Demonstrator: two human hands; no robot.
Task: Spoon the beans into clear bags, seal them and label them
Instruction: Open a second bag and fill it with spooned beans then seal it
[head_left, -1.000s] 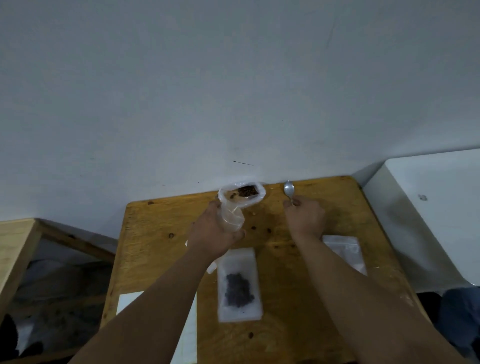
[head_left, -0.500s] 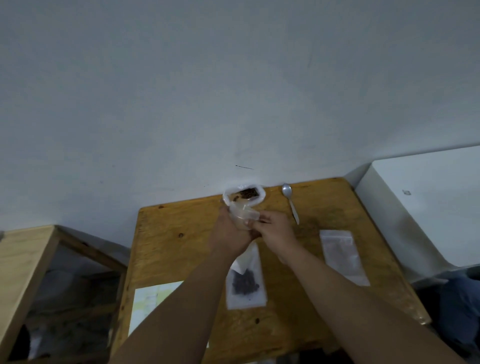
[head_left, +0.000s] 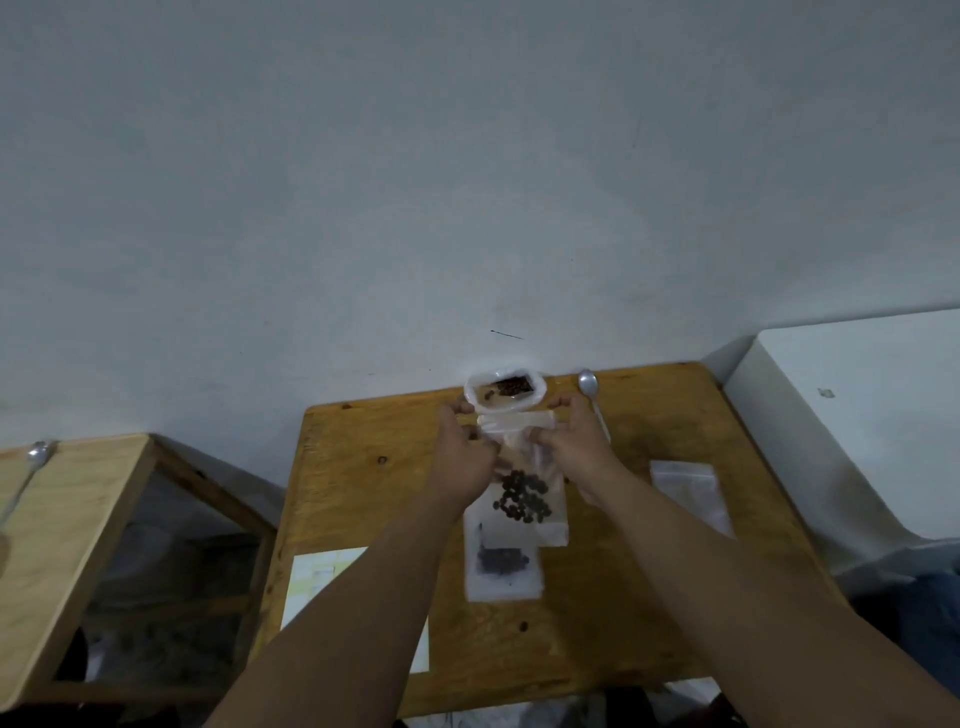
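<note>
Over the wooden table, both hands — left hand, right hand — pinch the top of a clear bag of beans, near the spoon.

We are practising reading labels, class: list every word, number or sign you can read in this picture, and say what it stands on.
No text here can be read.
Sheet of labels on the table: pale grid, any writing too blurred.
White box: one small grey mark, too small to read.
Held bag, filled bag, empty bag: no print shows.
</note>
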